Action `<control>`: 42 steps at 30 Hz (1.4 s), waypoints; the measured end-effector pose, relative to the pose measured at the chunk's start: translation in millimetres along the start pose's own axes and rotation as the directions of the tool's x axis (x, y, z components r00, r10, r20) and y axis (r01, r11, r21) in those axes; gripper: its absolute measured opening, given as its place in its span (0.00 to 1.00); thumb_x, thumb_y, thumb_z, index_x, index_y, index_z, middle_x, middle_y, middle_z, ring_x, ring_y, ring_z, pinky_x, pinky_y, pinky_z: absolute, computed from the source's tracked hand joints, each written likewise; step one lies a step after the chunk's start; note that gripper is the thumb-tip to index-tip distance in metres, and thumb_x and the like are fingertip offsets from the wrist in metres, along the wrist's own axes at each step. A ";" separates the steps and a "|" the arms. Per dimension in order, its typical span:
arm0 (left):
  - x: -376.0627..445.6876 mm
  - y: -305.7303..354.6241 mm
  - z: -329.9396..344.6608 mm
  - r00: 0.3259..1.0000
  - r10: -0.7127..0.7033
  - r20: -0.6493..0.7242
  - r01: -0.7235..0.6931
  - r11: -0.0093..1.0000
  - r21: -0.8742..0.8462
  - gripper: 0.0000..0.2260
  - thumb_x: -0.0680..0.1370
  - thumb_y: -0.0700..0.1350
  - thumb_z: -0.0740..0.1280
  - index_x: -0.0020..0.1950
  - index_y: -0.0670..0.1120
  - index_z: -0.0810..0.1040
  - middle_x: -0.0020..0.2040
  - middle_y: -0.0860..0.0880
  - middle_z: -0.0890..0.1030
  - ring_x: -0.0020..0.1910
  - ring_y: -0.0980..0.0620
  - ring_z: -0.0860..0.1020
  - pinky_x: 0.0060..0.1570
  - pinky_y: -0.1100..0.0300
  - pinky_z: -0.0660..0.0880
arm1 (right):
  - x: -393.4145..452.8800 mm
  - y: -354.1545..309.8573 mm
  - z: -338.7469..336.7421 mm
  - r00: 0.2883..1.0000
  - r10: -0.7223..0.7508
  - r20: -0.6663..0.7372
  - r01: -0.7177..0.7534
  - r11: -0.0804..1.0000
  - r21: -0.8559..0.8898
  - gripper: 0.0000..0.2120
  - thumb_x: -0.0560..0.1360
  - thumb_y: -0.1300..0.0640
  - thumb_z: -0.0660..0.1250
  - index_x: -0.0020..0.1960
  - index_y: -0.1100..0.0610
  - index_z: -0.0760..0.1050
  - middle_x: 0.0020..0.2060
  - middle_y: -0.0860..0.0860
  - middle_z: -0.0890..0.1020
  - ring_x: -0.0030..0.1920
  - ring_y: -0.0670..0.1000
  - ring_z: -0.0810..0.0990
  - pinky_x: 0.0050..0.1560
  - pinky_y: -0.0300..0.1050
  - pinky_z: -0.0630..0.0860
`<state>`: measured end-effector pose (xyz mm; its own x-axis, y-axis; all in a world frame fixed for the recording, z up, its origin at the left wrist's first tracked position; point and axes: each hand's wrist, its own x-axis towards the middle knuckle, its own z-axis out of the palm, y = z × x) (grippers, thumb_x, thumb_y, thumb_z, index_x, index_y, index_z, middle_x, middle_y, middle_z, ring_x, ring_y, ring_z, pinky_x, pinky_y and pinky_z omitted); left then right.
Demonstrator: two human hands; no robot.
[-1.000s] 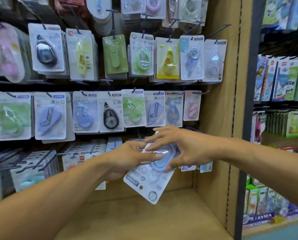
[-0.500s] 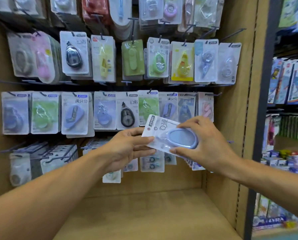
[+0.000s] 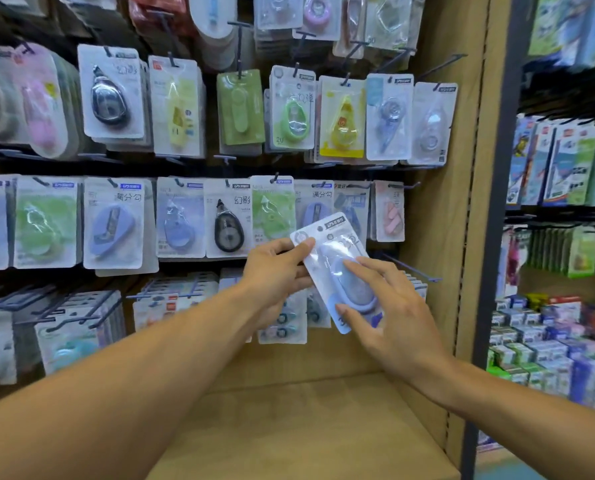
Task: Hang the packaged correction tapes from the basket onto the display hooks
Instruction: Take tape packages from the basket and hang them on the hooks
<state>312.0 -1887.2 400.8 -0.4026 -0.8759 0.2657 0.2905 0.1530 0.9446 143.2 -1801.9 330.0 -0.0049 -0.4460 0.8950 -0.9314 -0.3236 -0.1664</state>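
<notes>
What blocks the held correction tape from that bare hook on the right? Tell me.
Nothing visible. The held pack, pinched by the left hand and right hand, sits left of the bare hook, with open air between.

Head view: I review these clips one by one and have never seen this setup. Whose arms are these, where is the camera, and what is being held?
No machine here: a person wears a wide-angle camera on the head, looking forward and down, so both bare arms reach in from the bottom of the picture. In front is a shop display wall with rows of metal hooks, most carrying packaged correction tapes. The left hand pinches the upper edge of one packet, a clear pack with a pale blue tape inside, held tilted. The right hand steadies its lower half with curled fingers. The packet hangs on no hook yet. An empty hook juts out just right of it. Below is a bare wooden shelf. The basket is not in view.
</notes>
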 end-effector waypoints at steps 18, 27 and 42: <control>133.2 -30.6 112.5 0.909 0.228 0.350 -0.405 0.281 0.870 0.28 0.82 0.43 0.66 0.82 0.47 0.62 0.81 0.45 0.64 0.80 0.45 0.61 0.77 0.51 0.62 | 104.0 144.9 -10.1 0.881 0.444 -0.161 -0.469 0.864 -0.183 0.29 0.81 0.51 0.66 0.79 0.52 0.62 0.72 0.52 0.66 0.70 0.57 0.65 0.67 0.51 0.68; 165.6 -37.8 33.6 0.949 0.140 0.283 -0.189 -0.465 0.865 0.38 0.83 0.54 0.62 0.86 0.52 0.42 0.84 0.47 0.33 0.82 0.40 0.32 0.79 0.33 0.36 | 107.7 144.0 -7.0 0.854 0.459 -0.247 -0.517 0.803 -0.297 0.27 0.81 0.48 0.61 0.79 0.51 0.62 0.73 0.52 0.66 0.70 0.58 0.65 0.67 0.58 0.70; 169.9 -49.6 26.7 0.938 0.178 0.299 -0.179 -0.491 0.853 0.41 0.82 0.54 0.63 0.85 0.53 0.38 0.82 0.46 0.28 0.82 0.41 0.30 0.76 0.27 0.37 | 107.3 136.6 -4.6 0.842 0.469 -0.267 -0.539 0.759 -0.365 0.28 0.81 0.47 0.61 0.79 0.49 0.60 0.72 0.52 0.65 0.69 0.58 0.65 0.66 0.57 0.70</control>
<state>206.0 -2031.4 404.3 -0.5853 -0.6574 0.4746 -0.8108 0.4717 -0.3465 13.8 -1890.2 405.2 -0.5385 -0.3041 0.7858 -0.8372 0.2992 -0.4579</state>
